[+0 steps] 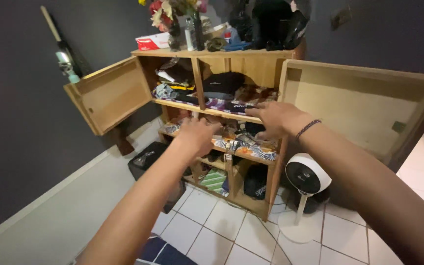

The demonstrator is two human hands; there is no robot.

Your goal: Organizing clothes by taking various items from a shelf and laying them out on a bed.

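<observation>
- An open wooden cabinet (271, 73) is seen at the centre of the frame, with both doors swung wide; the left door (109, 93) stands at centre left and the right door (354, 105) at centre right.
- The right hand (276, 118) is held at the front edge of the upper shelf (182, 105), just right of frame centre; its fingers (253, 111) are spread and pointed toward the left of the frame, over the folded dark and patterned clothes (222, 88); the grip is open and nothing is seen to be held.
- The left hand (197, 136) is placed lower and slightly left of centre, level with the middle shelf (251, 153); its back faces the camera and the fingers are curled loosely; whether anything is clasped cannot be told, since the palm side is hidden.
- Governing relation: the clothes on the upper shelf lie just beyond and above the right hand, with their long axis running left to right along the shelf; the right hand is the nearer of the two; the items on the middle shelf lie directly beyond the left hand.
- A white pedestal fan (306, 176) stands on the tiled floor (207, 230) at lower right of the cabinet; a black box (148, 159) rests at its lower left; flowers (165, 12) and bottles (192, 32) stand on top.
</observation>
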